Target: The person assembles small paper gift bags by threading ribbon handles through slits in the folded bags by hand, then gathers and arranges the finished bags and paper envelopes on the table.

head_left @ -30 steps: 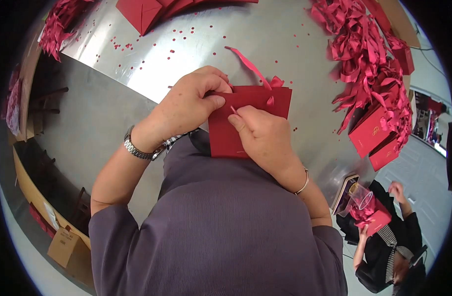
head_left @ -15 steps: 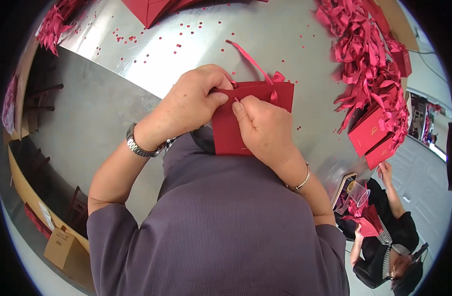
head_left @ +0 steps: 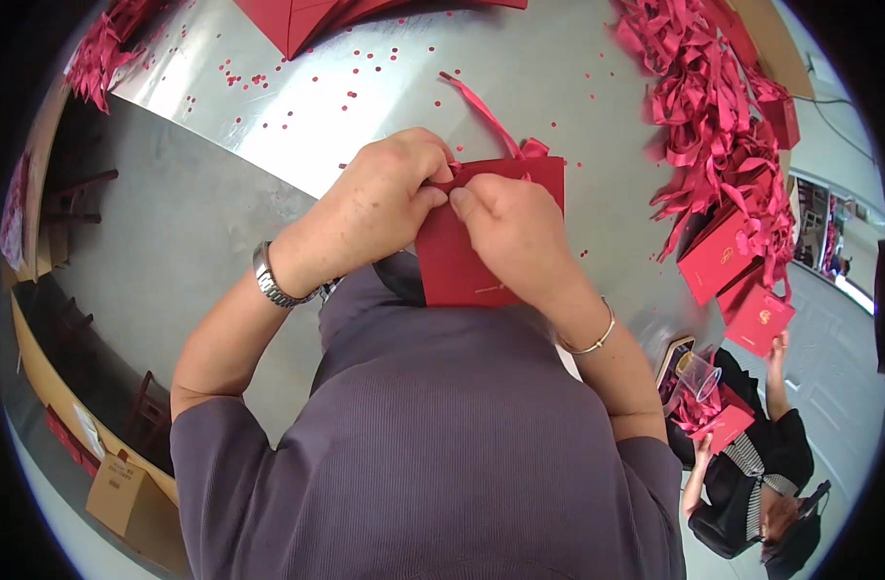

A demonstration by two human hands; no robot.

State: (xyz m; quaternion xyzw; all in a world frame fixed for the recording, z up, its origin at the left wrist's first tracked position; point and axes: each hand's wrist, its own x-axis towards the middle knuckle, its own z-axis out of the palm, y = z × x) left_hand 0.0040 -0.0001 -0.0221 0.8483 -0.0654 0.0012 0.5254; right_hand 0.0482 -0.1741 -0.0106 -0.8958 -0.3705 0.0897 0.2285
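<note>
A small red paper bag (head_left: 462,261) stands upright against my front at the table's edge. My left hand (head_left: 385,193) is closed on the top left of its rim, thumb on the near face and fingers behind. My right hand (head_left: 520,232) lies over the near face, thumb and forefinger pinched beside the left fingertips. A bit of pink ribbon seems to sit in that pinch, mostly hidden by the fingers. Another pink ribbon (head_left: 481,111) is looped at the far side of the rim, its loose end lying on the table.
Small red paper dots (head_left: 351,95) are scattered over the metal table (head_left: 616,208). Large red folded bags (head_left: 365,17) lie at the far edge. Ribboned red bags (head_left: 713,126) are heaped at the right. A co-worker (head_left: 752,474) at lower right holds red bags.
My right hand has moved slightly left and up, bringing its fingertips against my left ones. The co-worker has lifted a red bag from the heap's near end.
</note>
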